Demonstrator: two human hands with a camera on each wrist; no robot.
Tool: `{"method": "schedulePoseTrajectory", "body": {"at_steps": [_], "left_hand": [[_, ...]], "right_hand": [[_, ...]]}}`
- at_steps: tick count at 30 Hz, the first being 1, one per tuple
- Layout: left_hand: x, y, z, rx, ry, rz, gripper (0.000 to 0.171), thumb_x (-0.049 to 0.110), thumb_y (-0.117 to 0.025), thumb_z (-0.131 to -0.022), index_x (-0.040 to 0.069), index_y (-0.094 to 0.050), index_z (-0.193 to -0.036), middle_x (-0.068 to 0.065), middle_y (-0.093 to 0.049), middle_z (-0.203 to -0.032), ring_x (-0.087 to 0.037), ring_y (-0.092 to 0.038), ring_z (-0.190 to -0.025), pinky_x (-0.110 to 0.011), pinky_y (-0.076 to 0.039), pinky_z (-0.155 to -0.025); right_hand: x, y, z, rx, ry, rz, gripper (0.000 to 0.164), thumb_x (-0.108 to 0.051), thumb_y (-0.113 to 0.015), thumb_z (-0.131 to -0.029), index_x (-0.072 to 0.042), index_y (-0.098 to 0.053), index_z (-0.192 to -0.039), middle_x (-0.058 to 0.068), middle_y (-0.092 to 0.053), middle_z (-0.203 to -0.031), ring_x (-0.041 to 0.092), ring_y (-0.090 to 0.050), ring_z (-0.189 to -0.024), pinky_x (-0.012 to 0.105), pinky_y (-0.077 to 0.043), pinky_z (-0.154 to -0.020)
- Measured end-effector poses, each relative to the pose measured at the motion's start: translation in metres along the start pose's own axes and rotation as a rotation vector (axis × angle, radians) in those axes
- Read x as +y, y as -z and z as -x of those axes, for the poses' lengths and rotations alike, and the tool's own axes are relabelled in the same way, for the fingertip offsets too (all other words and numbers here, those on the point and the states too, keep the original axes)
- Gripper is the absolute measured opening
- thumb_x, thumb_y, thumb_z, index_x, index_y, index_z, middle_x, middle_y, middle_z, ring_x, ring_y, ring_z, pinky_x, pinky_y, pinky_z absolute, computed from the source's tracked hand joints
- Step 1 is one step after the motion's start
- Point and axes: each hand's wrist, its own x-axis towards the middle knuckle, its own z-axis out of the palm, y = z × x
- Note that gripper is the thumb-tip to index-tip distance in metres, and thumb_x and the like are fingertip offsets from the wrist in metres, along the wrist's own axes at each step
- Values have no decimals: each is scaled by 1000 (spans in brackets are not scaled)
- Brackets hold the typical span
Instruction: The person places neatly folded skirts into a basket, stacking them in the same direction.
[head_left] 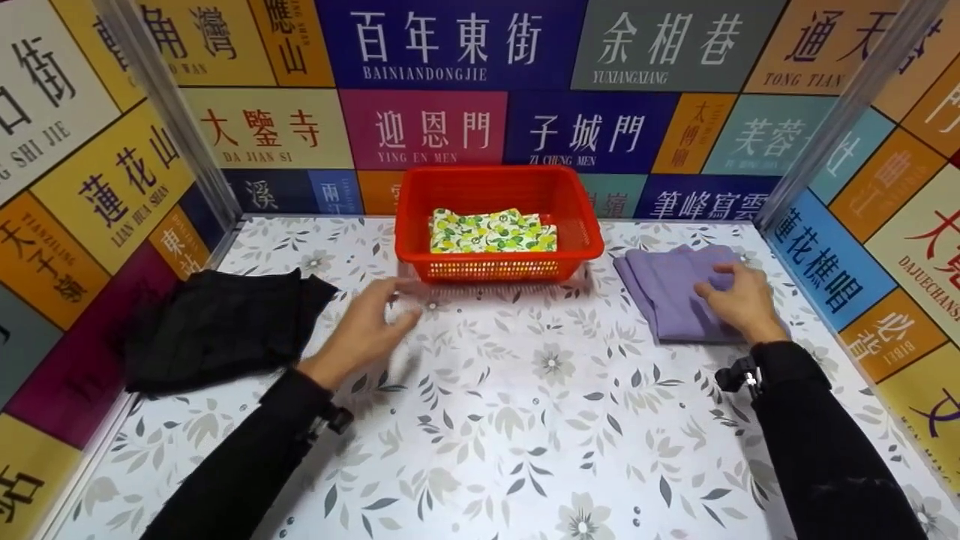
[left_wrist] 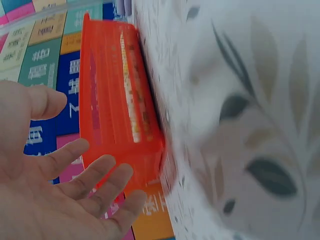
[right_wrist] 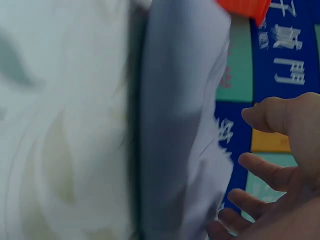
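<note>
A folded purple cloth lies at the right of the table, and my right hand is over its right part. In the right wrist view the fingers of that hand are spread and loosely bent, with nothing between them; whether they touch the purple cloth I cannot tell. My left hand hovers, a little blurred, in front of the red basket. Its fingers are parted and hold nothing in the left wrist view. Inside the basket sits a folded cloth with a green and yellow print.
A folded black cloth lies on the left of the table, left of my left forearm. The white tabletop has a grey leaf pattern. Panels with large lettering wall in the back and both sides, and the basket stands close to the back one.
</note>
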Motion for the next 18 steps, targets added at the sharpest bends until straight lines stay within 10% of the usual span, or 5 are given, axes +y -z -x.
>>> {"method": "schedulePoseTrajectory", "body": {"at_steps": [10,18], "left_hand": [[26,-33,8,-101,-6,-29,61,27,-78,-111,14,-59,-167,-17,-62,-170,-44,-61,-157,-64,-51,-132],[44,-57,15,-147,-59,-50,62,32,-78,-111,15,-59,-168,-16,-62,-169,-40,-61,-157,-62,-51,-133]], "right_hand": [[35,-3,2,-140,-112,59,131,-59,-86,-100,7,-7,-183,51,-24,-179,75,-27,-164,86,-29,-133],[24,-2,17,-173,-85,66,119,-45,-82,-107,9,-6,-182,51,-16,-181,76,-23,-165,91,-19,-133]]}}
